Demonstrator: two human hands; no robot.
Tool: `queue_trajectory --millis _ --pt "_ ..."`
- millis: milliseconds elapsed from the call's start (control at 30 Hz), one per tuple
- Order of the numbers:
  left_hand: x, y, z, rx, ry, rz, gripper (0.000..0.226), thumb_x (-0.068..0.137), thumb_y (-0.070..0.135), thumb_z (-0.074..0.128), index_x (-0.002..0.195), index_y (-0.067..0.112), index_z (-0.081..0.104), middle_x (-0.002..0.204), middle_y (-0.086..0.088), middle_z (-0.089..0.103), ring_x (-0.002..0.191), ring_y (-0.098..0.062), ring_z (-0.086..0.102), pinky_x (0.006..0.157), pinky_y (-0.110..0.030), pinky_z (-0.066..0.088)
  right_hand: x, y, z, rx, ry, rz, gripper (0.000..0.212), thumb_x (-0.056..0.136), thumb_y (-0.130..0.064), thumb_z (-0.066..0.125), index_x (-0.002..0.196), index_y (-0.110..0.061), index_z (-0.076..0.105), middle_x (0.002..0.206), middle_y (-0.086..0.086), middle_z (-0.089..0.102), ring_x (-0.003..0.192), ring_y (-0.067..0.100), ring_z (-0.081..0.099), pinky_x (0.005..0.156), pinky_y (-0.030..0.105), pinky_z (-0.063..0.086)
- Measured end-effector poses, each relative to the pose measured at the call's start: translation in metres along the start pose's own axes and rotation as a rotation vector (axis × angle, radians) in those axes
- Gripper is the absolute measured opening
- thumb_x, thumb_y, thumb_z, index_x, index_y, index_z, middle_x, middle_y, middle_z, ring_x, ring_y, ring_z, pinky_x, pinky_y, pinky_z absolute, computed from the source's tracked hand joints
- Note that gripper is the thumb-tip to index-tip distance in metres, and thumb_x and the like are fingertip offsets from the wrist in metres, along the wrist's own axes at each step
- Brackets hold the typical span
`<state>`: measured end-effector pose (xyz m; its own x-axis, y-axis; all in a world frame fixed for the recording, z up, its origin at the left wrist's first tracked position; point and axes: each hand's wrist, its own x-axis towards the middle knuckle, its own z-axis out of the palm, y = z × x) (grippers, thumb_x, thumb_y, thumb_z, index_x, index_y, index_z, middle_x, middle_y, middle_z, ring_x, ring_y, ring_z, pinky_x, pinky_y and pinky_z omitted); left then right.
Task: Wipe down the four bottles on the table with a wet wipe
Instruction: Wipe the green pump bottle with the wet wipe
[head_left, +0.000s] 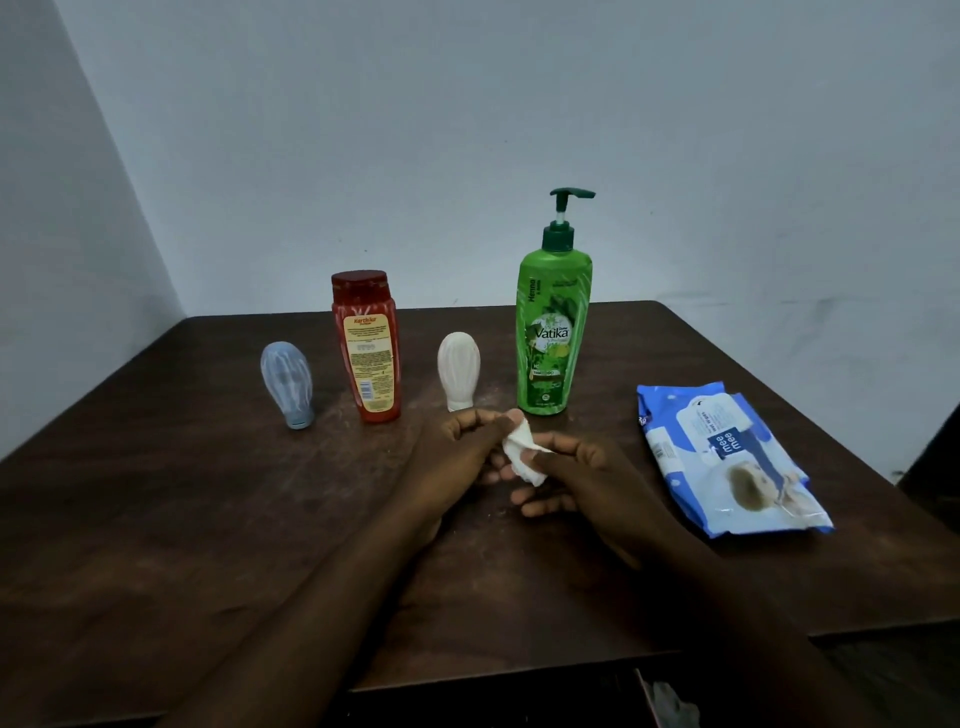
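Observation:
Four bottles stand in a row across the dark wooden table (156, 509): a small blue squeeze bottle (288, 382) on its cap at the left, a red bottle (368, 345), a small white squeeze bottle (458, 370) on its cap, and a tall green pump bottle (551, 332). In front of the white and green bottles, my left hand (462, 457) and my right hand (576, 478) meet and both pinch a folded white wet wipe (522, 452). Neither hand touches a bottle.
A blue wet wipe pack (727, 457) lies flat at the right of the table. Pale walls (467, 130) stand close behind and to the left. The table's near edge runs below my forearms.

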<state>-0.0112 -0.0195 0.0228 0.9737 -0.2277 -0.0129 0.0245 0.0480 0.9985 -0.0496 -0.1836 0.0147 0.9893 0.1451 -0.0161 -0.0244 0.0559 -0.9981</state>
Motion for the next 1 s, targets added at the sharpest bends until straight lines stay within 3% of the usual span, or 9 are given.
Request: queue_trajectory --millis 133,333,467,633,800,933,1000 --pt "0.007 0.004 0.000 0.040 0.023 -0.030 0.017 0.092 0.031 0.069 0.092 0.017 0.079 0.074 -0.005 0.071 0.063 -0.009 0.062 0.058 -0.022 0.050 -0.001 -0.001 0.000 0.098 0.047 0.004 0.025 0.101 -0.026 0.053 0.101 -0.018 0.077 0.099 0.010 0.078 0.078 0.020 0.073 0.066 0.030 0.062" --pt "0.023 0.034 0.005 0.213 0.049 0.123 0.010 0.092 0.021 0.068 0.088 0.020 0.077 0.067 0.005 0.071 0.061 -0.007 0.061 0.059 -0.023 0.050 0.002 -0.003 -0.008 0.278 0.193 -0.074 0.022 0.102 -0.021 0.051 0.112 -0.012 0.069 0.104 0.009 0.077 0.092 0.023 0.076 0.070 0.027 0.061" --pt "0.049 0.078 0.015 0.241 0.148 0.345 0.005 0.091 0.022 0.069 0.094 0.024 0.072 0.092 0.009 0.074 0.082 -0.004 0.067 0.069 -0.022 0.051 0.002 -0.002 -0.011 0.380 0.240 -0.072 0.017 0.097 -0.007 0.059 0.112 -0.008 0.066 0.103 0.012 0.077 0.095 0.028 0.075 0.072 0.026 0.061" --pt "0.089 0.135 0.031 0.307 0.232 0.563 0.039 0.086 0.035 0.076 0.121 0.022 0.065 0.119 0.006 0.065 0.097 -0.005 0.063 0.077 -0.016 0.049 0.000 -0.005 -0.010 0.348 0.277 -0.043 0.018 0.088 -0.008 0.070 0.106 -0.009 0.070 0.097 0.010 0.078 0.088 0.028 0.076 0.067 0.026 0.061" --pt "0.121 0.154 0.040 0.349 0.019 0.421 0.049 0.087 0.036 0.075 0.129 0.013 0.062 0.123 -0.001 0.066 0.111 -0.011 0.063 0.093 -0.026 0.050 -0.001 -0.005 -0.009 0.269 0.298 -0.022 0.015 0.090 -0.015 0.069 0.105 -0.012 0.070 0.093 0.013 0.078 0.081 0.025 0.077 0.063 0.026 0.061" --pt "0.122 0.146 0.041 0.403 -0.089 0.428 0.034 0.090 0.026 0.074 0.121 0.014 0.070 0.112 0.005 0.071 0.098 -0.002 0.066 0.081 -0.017 0.052 0.000 -0.003 -0.011 0.247 0.323 -0.034 0.017 0.090 -0.019 0.069 0.106 -0.012 0.070 0.091 0.011 0.078 0.077 0.021 0.076 0.063 0.026 0.060" --pt "0.119 0.141 0.038 0.395 -0.048 0.475 0.029 0.089 0.025 0.075 0.116 0.016 0.074 0.110 0.006 0.074 0.100 -0.004 0.068 0.086 -0.022 0.056 0.001 -0.001 -0.012 0.220 0.366 -0.056 0.021 0.090 -0.019 0.071 0.109 -0.010 0.071 0.089 0.009 0.078 0.076 0.017 0.075 0.064 0.027 0.060"
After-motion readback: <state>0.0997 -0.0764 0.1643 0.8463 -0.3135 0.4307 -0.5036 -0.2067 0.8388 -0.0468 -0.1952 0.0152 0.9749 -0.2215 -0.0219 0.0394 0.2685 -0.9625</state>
